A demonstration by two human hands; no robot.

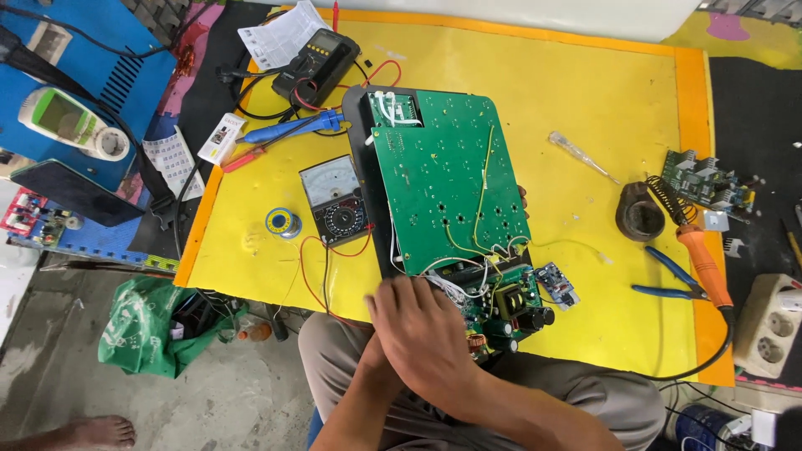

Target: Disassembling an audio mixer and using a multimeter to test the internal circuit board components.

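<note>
A green circuit board (pixel 447 179) with yellow and white wires lies on a yellow mat (pixel 585 100) edged in orange.

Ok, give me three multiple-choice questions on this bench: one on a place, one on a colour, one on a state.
1. Where is the solder reel?
A. left of the analog meter
B. on the green board
C. by the pliers

2. What colour is the mat?
A. white
B. yellow
C. red

3. How does the soldering iron lie?
A. held in a hand
B. flat on the mat, unheld
C. on the green board

A: the reel sits beside the meter.
B: the mat is yellow.
B: no hand touches the iron.
</note>
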